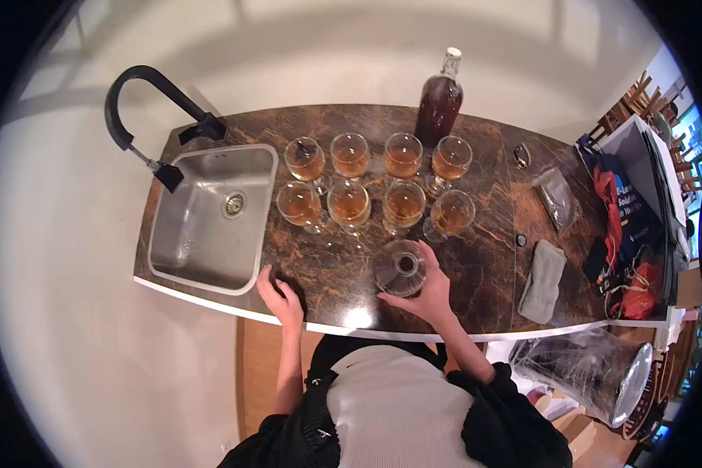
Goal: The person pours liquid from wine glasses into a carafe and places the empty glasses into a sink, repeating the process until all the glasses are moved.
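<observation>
My right hand (432, 295) is wrapped round the side of a clear glass carafe (390, 274) with a narrow round mouth, seen from above near the counter's front edge. No liquid can be made out in it. My left hand (281, 300) lies at the counter edge beside the sink, its fingers apart and holding nothing. Beyond the carafe, several stemmed glasses (349, 204) stand in two rows, each part filled with amber liquid. Behind them on the right is a tall glass bottle (440, 108) of dark red liquid with a white top.
A steel sink (267, 210) with a black faucet (144, 74) is at the left. On the right of the counter (327, 288) lie a folded grey cloth (543, 282), a clear plastic bag (555, 201), a small black cap (521, 240) and a dark printed bag (628, 203).
</observation>
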Demonstrator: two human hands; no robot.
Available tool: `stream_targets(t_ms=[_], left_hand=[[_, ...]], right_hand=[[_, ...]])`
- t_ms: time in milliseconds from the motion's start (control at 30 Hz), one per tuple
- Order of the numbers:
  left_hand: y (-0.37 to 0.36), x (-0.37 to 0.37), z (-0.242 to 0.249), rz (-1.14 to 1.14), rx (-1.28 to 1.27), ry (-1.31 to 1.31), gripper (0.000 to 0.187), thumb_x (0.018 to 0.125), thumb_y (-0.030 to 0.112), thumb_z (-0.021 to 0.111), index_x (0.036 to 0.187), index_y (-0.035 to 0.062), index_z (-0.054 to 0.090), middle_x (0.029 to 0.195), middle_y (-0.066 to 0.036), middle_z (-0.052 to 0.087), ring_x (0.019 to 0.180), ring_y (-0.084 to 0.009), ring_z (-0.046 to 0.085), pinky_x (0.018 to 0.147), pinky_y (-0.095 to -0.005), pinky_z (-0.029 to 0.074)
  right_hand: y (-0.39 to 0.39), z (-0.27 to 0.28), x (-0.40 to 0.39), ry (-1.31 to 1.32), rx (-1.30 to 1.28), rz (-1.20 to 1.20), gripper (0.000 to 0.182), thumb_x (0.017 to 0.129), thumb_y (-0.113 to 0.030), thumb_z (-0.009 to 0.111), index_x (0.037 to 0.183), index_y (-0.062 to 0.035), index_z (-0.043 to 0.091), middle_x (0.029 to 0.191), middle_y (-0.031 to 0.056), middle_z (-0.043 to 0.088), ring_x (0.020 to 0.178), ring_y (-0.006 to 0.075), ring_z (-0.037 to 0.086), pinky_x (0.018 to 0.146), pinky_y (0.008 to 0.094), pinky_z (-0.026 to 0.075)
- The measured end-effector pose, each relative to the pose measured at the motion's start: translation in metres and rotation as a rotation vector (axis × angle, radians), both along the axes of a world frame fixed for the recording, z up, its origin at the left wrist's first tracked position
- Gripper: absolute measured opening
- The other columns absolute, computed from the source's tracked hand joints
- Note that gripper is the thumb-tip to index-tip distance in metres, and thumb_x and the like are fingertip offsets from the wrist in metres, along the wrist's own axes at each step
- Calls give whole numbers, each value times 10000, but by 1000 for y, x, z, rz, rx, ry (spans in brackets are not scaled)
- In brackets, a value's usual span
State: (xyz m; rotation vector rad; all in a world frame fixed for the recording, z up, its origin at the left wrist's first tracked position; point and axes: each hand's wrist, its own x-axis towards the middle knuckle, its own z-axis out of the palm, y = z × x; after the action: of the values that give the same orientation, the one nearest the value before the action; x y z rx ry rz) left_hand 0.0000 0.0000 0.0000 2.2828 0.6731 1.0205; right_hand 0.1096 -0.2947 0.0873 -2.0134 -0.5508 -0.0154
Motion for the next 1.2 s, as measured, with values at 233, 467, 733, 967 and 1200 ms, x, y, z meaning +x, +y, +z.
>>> stream_targets(t_ms=[233,467,733,967,1200], left_hand=[[121,121,47,-223,-236,-60,286,957,41,543,1227,-23,611,1157,-166,671,1109,-274,628,1017,-372,439],[169,268,32,-649,-171,229,400,865,154,755,1230,20,663,1073,-109,729,994,-198,681,893,-335,520],[167,325,-10,-702,-71,108,285,833,134,790,1054,-31,718,994,-128,737,901,-203,694,815,-324,527],[180,284,16,-342,-495,-157,290,895,224,772,997,-39,706,942,-117,726,869,-177,672,805,-312,530],[146,141,112,-558,-1610,-573,285,995,271,638,1162,41,635,1149,-107,687,1050,-180,655,926,-328,541]], right_hand=[[8,-14,-3,-59,152,-34,1131,601,-457,942,1470,-23,363,1411,177,512,1265,316,563,1065,414,453],[14,-26,-19,-147,397,-165,1058,804,-674,668,1515,-2,263,1486,235,393,1383,376,407,1104,487,354],[-1,-29,-43,-251,238,-374,904,938,-636,509,1501,28,265,1482,233,401,1344,344,436,1093,437,325],[-1,-30,-61,-267,193,-484,865,963,-629,473,1485,35,288,1455,224,435,1332,330,454,1099,443,329],[-6,1,-52,-471,291,-535,601,1026,-429,457,1417,20,372,1375,241,505,1278,350,504,1126,484,334]])
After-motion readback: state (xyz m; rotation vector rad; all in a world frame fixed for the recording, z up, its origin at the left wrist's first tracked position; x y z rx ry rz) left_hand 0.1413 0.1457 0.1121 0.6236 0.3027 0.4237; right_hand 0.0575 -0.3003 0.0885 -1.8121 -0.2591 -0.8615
